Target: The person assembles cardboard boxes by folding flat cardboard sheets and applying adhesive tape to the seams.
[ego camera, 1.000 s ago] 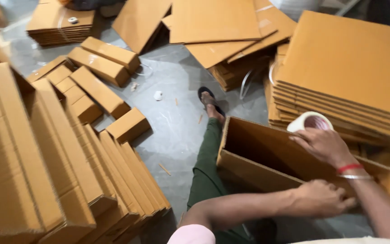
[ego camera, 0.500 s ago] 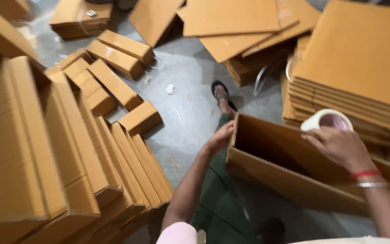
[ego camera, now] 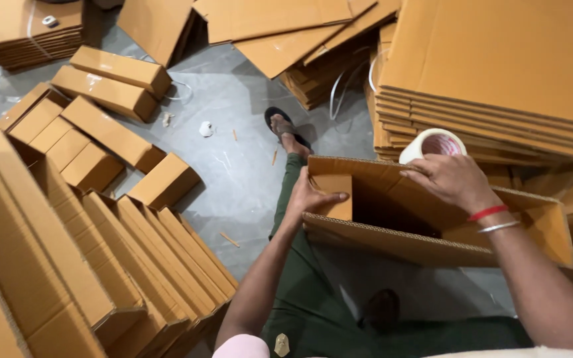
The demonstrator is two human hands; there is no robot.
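An open cardboard box (ego camera: 432, 225) is being held across the person's lap. Its end flap (ego camera: 331, 196) is being pressed by the left hand (ego camera: 313, 193), fingers curled around it. A tape roll (ego camera: 434, 143) is being gripped by the right hand (ego camera: 452, 180) at the box's far wall. Folded boxes (ego camera: 87, 265) are lying leftward on the grey floor (ego camera: 233, 106), flat sheets (ego camera: 499, 73) stacked beyond.

**One head camera, looking steeply down**

Worn on the seated person's head, the single camera looks down and forward, close above the open cardboard box (ego camera: 432, 219) on the lap; grey floor (ego camera: 233, 166) spreads beyond and left of that box.
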